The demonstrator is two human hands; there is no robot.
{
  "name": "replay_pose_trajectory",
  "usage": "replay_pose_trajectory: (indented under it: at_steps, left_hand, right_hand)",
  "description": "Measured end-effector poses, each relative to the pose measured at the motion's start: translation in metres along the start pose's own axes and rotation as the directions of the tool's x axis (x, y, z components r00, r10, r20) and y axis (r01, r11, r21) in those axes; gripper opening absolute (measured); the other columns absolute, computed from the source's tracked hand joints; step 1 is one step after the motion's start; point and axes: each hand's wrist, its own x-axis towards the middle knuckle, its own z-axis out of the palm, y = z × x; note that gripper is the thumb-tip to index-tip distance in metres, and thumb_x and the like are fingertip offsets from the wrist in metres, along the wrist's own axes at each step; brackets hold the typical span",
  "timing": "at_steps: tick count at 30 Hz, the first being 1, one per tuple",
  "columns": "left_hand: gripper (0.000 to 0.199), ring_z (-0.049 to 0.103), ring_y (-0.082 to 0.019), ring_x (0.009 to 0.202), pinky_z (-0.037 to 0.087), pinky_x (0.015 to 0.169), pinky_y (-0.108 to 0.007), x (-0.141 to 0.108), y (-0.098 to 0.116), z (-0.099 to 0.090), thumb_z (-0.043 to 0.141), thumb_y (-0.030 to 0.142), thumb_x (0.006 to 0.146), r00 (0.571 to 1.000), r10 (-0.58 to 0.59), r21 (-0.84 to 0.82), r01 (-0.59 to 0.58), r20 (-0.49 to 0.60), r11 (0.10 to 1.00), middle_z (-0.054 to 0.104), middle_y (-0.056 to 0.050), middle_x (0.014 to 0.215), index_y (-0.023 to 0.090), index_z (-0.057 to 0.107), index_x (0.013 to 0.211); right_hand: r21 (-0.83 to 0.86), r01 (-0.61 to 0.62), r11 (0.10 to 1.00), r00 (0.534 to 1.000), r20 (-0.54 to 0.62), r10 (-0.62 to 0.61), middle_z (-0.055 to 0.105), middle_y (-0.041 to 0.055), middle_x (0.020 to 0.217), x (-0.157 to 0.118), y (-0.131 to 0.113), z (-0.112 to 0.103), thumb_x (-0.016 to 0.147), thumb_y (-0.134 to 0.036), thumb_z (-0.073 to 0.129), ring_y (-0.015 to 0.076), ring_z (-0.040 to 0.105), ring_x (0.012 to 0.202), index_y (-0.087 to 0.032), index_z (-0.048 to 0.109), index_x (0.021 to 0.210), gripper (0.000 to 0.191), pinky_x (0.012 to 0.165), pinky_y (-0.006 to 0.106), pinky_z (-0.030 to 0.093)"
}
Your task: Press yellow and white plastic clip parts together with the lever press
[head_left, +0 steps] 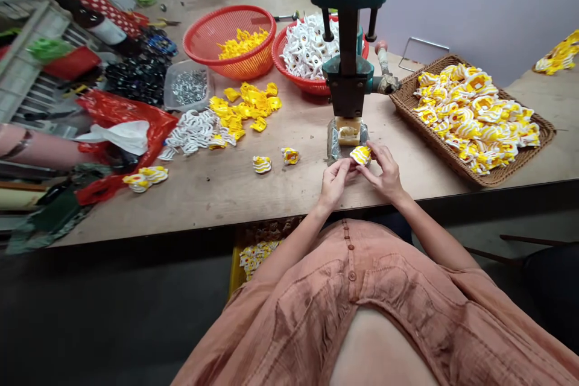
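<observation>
A small yellow plastic piece with white wavy stripes (360, 155) is held between both hands, just in front of the press base. My left hand (335, 181) pinches its lower left side, fingers closed. From the right, my right hand (385, 172) grips it with thumb and fingertips. Behind the piece stands a green hand press (347, 66) whose ram comes down close to a block (350, 134) on the base. Two similar pieces, one striped (262, 164) and one showing an orange centre (290, 156), lie on the table to the left.
A wicker tray (474, 176) heaped with striped pieces stands right. Behind are a red basket of yellow parts (194, 42) and one of white parts (296, 79). Loose yellow parts (248, 102), white parts (192, 132) and a tub of metal bits (187, 85) lie left. The press lever (382, 63) sticks out rightward.
</observation>
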Motion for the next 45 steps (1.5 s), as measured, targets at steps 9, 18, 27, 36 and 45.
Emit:
replay_pose_trajectory:
  at_steps: [9,18,27,36,45]
  left_hand:
    - [0.056,0.081,-0.025,0.103,0.066,0.098,-0.042,0.044,-0.005,-0.024,0.091,0.058,0.080,0.976,0.207,0.241,-0.184,-0.074,0.953,0.082,-0.011,0.116,0.021,0.077,0.118]
    - [0.032,0.073,-0.020,0.102,0.062,0.088,-0.031,0.084,-0.014,-0.024,0.082,0.043,0.089,0.871,0.449,0.482,-0.312,-0.199,0.819,0.074,-0.010,0.119,0.019,0.081,0.110]
    - [0.023,0.069,-0.017,0.096,0.058,0.084,-0.028,0.105,-0.013,-0.039,0.081,0.033,0.090,0.850,0.518,0.565,-0.380,-0.100,0.733,0.070,-0.007,0.113,0.021,0.080,0.110]
    - [0.015,0.072,-0.024,0.116,0.058,0.107,-0.039,0.097,-0.010,-0.047,0.078,0.028,0.092,0.833,0.552,0.642,-0.436,0.023,0.631,0.073,-0.008,0.115,0.023,0.078,0.107]
    - [0.149,0.023,-0.044,0.170,0.023,0.139,-0.062,0.085,-0.005,-0.070,0.103,0.054,0.059,0.950,0.172,0.748,-0.311,0.260,0.586,0.022,-0.023,0.181,0.024,0.015,0.176]
  right_hand:
    - [0.030,-0.018,0.999,0.994,-0.104,0.021,0.079,0.0086,0.118,0.024,0.007,0.017,0.095,-0.055,0.073,0.0302,0.073,0.115,-0.032,0.081,0.112,0.029,0.111,0.051,0.060]
    - [-0.084,-0.032,0.996,0.964,-0.266,0.008,0.075,0.0103,0.126,0.049,0.029,0.049,0.095,-0.038,0.071,0.0330,0.062,0.127,-0.032,0.083,0.119,0.028,0.118,0.057,0.053]
    - [-0.226,-0.039,0.973,0.982,-0.188,-0.004,0.075,0.0109,0.126,0.072,0.054,0.048,0.096,-0.027,0.065,0.0320,0.058,0.125,-0.027,0.084,0.116,0.028,0.115,0.053,0.053]
    - [-0.423,0.088,0.902,0.992,-0.044,-0.117,0.074,0.0114,0.136,0.065,0.043,0.033,0.102,-0.030,0.061,0.0357,0.055,0.137,-0.026,0.082,0.109,0.023,0.117,0.062,0.044]
    - [0.413,-0.466,0.783,0.843,-0.061,0.534,0.079,0.0072,0.091,0.170,0.051,-0.041,0.102,-0.069,0.055,0.0225,0.077,0.089,-0.021,0.066,0.092,0.051,0.073,0.036,0.061]
